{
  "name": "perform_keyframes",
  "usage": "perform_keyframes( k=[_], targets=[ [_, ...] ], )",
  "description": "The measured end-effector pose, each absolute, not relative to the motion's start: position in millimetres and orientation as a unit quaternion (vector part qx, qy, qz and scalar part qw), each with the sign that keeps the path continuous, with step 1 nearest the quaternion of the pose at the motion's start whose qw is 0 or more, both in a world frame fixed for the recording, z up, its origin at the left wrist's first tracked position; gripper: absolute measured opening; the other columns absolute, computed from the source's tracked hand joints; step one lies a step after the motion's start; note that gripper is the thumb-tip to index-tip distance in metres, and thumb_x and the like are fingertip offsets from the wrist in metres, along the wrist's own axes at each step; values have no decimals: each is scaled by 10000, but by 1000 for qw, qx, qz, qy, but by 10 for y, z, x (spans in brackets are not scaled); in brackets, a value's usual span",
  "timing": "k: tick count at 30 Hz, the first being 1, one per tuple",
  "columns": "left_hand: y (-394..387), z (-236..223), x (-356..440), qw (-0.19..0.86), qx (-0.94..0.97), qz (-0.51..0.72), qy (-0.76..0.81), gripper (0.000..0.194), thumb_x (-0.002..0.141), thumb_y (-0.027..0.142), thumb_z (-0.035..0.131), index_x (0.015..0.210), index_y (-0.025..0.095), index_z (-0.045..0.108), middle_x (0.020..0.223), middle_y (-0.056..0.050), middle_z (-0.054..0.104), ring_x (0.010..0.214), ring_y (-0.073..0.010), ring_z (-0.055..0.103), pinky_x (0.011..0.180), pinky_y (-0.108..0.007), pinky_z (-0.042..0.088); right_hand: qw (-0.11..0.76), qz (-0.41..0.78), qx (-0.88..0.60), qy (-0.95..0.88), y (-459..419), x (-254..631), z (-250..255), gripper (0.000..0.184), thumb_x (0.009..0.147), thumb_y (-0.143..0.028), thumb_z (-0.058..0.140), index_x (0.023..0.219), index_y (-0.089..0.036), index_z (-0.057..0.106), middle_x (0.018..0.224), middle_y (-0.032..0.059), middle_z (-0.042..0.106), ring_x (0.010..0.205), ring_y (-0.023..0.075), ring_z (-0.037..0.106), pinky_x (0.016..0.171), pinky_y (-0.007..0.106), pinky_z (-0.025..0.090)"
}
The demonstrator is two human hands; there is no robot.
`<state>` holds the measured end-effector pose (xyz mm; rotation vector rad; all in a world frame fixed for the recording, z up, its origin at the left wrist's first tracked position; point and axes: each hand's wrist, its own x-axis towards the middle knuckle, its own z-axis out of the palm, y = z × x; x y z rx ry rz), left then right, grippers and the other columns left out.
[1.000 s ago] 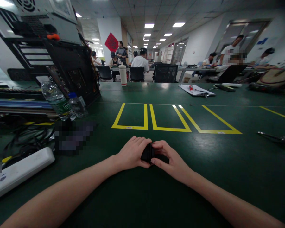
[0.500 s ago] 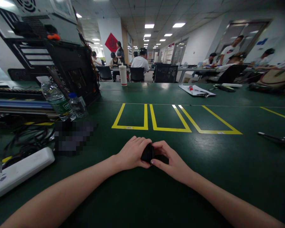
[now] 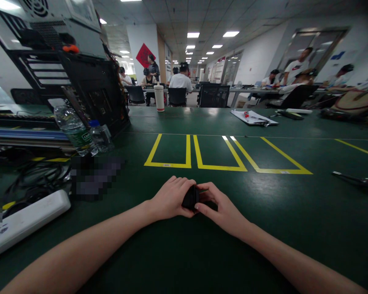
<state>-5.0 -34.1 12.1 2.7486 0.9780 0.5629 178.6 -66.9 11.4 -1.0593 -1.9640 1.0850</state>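
Note:
A small black box-like object (image 3: 189, 199) is between my hands, low over the green table (image 3: 184, 253); its exact kind does not show. My left hand (image 3: 173, 198) is closed around its left side, thumb towards me and fingers over the far side. From the right, my right hand (image 3: 216, 204) pinches the object's right edge between thumb and fingertips. The fingers hide much of it. Beyond the hands, yellow tape outlines (image 3: 167, 165) mark the tabletop.
At left are a white power strip (image 3: 30, 222), a tangle of black cables (image 3: 30, 175), plastic bottles (image 3: 72, 126) and a black computer case (image 3: 95, 94). A white tumbler (image 3: 159, 98) and a clipboard (image 3: 253, 117) stand farther back. A dark pen-like tool (image 3: 355, 178) lies right. Several people sit beyond.
Both hands keep almost the same hold on the black object. In the background, a standing person in a striped top has shifted slightly.

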Motion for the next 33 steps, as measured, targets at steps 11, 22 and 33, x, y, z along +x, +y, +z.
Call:
perform_keyframes(
  k=[11,22,33],
  targets=[
    [-340,125,-45,75,923,188,328,582,625,376,655,1094,156,391,1002,-67,542,861,-212,510,750,-325,359,340,434,-381,-742,-677,1779,108,256,795,-186,511,1028,-235,418,1009,21,509,939,165,541,831,364,479],
    [-339,124,-51,86,922,191,325,602,613,360,667,1106,167,379,1004,-58,542,875,-211,512,759,-324,357,349,368,-373,-777,-682,1792,101,300,757,-166,550,1031,-234,445,1058,32,468,971,178,499,860,368,461],
    [-348,132,-48,92,921,192,327,554,631,368,658,1080,176,398,1010,-52,543,866,-203,515,755,-320,365,325,413,-411,-745,-673,1788,103,328,799,-215,512,1102,-241,391,1039,36,499,935,171,529,825,377,484]
  ],
)
